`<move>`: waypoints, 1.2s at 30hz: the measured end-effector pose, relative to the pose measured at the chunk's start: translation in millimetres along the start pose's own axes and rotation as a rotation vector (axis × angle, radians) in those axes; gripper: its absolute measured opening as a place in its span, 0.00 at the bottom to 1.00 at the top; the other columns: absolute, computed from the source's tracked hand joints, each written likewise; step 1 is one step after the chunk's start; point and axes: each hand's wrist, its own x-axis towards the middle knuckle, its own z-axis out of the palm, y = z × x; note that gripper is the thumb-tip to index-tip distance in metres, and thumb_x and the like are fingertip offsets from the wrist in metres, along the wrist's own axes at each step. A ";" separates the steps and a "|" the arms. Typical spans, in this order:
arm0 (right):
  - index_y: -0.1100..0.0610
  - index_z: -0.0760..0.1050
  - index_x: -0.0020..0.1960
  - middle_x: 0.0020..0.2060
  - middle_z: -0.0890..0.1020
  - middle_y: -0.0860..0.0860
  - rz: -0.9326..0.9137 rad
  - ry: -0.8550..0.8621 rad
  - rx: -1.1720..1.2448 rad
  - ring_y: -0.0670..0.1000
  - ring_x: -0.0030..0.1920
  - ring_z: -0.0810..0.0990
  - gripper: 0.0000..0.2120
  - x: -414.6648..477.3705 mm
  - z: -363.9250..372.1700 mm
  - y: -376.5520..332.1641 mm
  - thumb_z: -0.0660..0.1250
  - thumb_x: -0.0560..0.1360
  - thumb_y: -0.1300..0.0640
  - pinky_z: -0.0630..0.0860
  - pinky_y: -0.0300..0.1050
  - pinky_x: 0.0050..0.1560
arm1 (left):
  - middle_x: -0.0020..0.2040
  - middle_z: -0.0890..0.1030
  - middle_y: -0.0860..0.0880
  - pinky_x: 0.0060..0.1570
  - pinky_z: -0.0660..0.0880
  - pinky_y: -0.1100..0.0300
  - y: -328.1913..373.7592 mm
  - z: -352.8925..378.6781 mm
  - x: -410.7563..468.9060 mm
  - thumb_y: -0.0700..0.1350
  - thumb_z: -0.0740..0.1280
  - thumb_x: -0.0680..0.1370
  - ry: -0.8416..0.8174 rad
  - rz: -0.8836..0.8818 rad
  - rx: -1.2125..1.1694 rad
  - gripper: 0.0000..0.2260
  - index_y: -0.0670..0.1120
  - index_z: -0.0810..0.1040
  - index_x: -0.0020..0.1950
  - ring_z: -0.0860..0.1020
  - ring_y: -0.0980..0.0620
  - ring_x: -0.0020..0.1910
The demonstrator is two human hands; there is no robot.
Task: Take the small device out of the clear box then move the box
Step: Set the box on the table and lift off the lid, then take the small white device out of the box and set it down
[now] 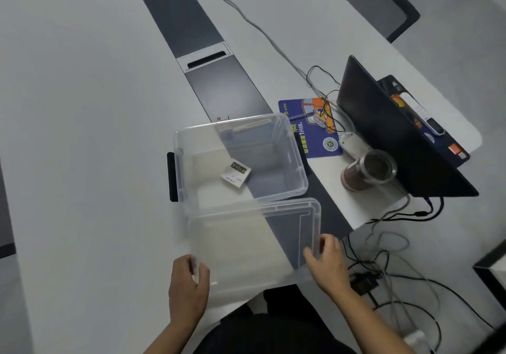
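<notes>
The clear box stands open on the white table, with black latches on its left and right sides. On its floor lies the small device, a white square timer with a dark display. In front of the box, the clear lid is held flat over the table's near edge. My left hand grips the lid's near left corner. My right hand grips its near right edge.
A blue mouse pad, a dark jar and an open black laptop sit right of the box. Cables trail across the table and down to the floor. A dark strip runs along the table's middle.
</notes>
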 end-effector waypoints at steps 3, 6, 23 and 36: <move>0.56 0.70 0.58 0.55 0.73 0.52 0.019 -0.065 -0.037 0.49 0.48 0.72 0.13 -5.4 5.7 10.5 0.67 0.77 0.53 0.68 0.43 0.47 | 0.49 0.76 0.46 0.45 0.77 0.49 -14.9 4.7 -3.0 0.46 0.63 0.79 -0.103 -0.042 0.096 0.05 0.45 0.74 0.50 0.77 0.49 0.43; 0.57 0.72 0.64 0.56 0.71 0.51 0.003 -0.109 -0.038 0.49 0.50 0.72 0.16 -1.1 8.5 10.3 0.66 0.78 0.53 0.67 0.41 0.51 | 0.50 0.77 0.38 0.46 0.76 0.50 -20.2 9.7 -0.4 0.45 0.61 0.80 -0.126 -0.096 0.159 0.12 0.37 0.77 0.54 0.76 0.46 0.43; 0.57 0.77 0.59 0.55 0.76 0.53 -0.721 0.215 -0.107 0.52 0.54 0.76 0.13 72.2 -16.2 -145.4 0.64 0.77 0.52 0.76 0.50 0.54 | 0.77 0.65 0.40 0.73 0.64 0.48 59.2 -15.4 62.8 0.52 0.58 0.81 0.189 0.469 0.277 0.22 0.42 0.76 0.70 0.63 0.41 0.76; 0.57 0.63 0.72 0.65 0.70 0.58 -0.507 -0.380 -0.616 0.60 0.63 0.73 0.46 157.3 52.6 -192.9 0.73 0.65 0.33 0.74 0.54 0.57 | 0.83 0.54 0.45 0.74 0.61 0.51 52.5 -9.5 59.4 0.51 0.58 0.81 0.112 0.501 0.411 0.26 0.45 0.66 0.79 0.55 0.44 0.82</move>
